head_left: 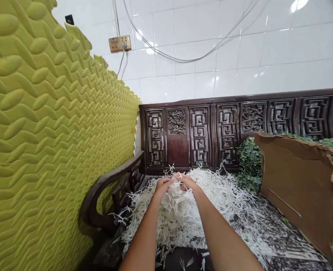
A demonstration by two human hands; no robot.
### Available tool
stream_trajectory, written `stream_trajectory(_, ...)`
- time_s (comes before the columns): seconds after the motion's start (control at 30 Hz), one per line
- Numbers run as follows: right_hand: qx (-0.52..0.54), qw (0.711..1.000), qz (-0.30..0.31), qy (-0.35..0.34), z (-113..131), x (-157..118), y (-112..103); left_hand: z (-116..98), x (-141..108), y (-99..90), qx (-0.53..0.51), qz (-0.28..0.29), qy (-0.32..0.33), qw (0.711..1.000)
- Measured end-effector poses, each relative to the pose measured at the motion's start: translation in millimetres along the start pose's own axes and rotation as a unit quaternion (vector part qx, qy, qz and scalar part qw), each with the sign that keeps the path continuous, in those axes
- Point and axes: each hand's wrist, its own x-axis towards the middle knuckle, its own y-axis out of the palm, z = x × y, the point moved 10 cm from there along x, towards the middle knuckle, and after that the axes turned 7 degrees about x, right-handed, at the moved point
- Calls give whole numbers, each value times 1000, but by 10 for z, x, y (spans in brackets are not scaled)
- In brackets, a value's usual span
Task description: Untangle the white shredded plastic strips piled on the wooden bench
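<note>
My left hand (163, 186), my right hand (186, 182), both pinched on white sprigs (175, 196), pile (179, 224) at six o'clock, cardboard (298, 180) at three.

We've got open air over the pile (225, 190) at centre frame, plus room above that, in front of the bench back (177, 148). Lower left of centre, the armrest (91, 205) blocks us, with the mat (53, 150) a wall beyond it. Right side, cardboard (298, 184) and greenery (248, 162) box us in.
</note>
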Motion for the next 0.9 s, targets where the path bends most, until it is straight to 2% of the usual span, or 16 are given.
stream_trajectory(0.3,-48,999,7,23,-18,-62,42,56,91,-88,-40,-32,29,998)
stream_trajectory(0.5,-69,994,61,62,-112,-98,212,90,130,-153,-45,-54,39,997)
stream_trajectory(0.67,-103,989,81,75,-186,-84,241,81,96,-160,-27,-53,38,998)
stream_trajectory(0.9,-158,981,54,98,-243,-44,177,12,43,-138,9,-51,22,998)
